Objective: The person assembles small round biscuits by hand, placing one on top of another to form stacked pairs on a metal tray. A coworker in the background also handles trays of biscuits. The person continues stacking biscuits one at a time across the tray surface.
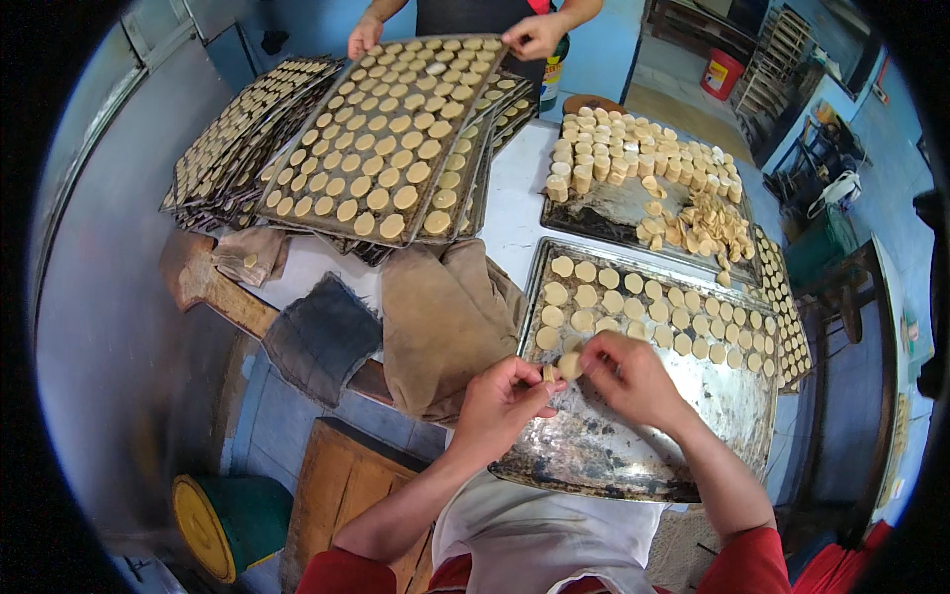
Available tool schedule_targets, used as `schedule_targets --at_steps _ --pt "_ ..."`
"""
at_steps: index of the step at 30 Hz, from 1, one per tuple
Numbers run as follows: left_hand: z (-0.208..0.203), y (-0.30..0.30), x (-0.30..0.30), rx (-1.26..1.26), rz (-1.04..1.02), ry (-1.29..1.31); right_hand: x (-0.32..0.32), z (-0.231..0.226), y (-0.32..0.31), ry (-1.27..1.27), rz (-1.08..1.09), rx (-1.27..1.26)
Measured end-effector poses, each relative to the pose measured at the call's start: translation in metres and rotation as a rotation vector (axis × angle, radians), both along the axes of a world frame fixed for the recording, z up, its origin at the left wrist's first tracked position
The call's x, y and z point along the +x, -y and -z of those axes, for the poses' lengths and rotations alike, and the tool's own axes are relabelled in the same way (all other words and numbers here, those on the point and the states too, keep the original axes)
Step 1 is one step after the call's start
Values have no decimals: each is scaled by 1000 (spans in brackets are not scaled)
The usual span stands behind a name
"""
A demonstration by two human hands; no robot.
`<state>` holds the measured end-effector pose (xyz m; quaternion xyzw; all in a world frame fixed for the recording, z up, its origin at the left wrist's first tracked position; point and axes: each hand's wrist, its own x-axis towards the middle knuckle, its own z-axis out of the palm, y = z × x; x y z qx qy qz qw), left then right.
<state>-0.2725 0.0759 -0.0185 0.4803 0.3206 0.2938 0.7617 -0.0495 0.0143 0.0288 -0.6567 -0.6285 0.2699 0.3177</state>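
My left hand [507, 404] is closed on a few thin pale dough rounds [549, 373], seen edge-on between thumb and fingers. Close beside it, my right hand [633, 378] pinches a single dough round [569, 365], slightly blurred. Both hands are over the left part of a worn metal baking tray [633, 455]. Rows of flat dough rounds [586, 296] cover the tray's far half, while its near half shows bare, stained metal.
Beyond lies a tray [594, 220] with stacked dough rounds [633, 148] and a loose heap [708, 228]. Filled trays [242, 139] pile up at left, where another person's hands [534, 36] hold a full tray [371, 129]. Brown cloths [435, 327] lie left of my tray.
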Motion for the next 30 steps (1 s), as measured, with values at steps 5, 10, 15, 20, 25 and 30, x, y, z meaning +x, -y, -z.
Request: schedule_targets --at_steps 5,10,15,20,25,30 --pt "3 3 11 -26 60 -12 10 -2 13 49 68 -97" --pt "6 3 22 29 188 -121 7 -8 24 -136 34 -37" --pt "-3 7 35 -20 182 -14 39 13 30 371 234 0" --pt "1 9 40 10 236 -88 18 -16 40 -208 55 -50" --pt "-13 14 49 -15 244 -50 57 11 51 297 273 21" --pt "-11 20 65 -24 328 -82 45 -18 65 -190 134 -160"
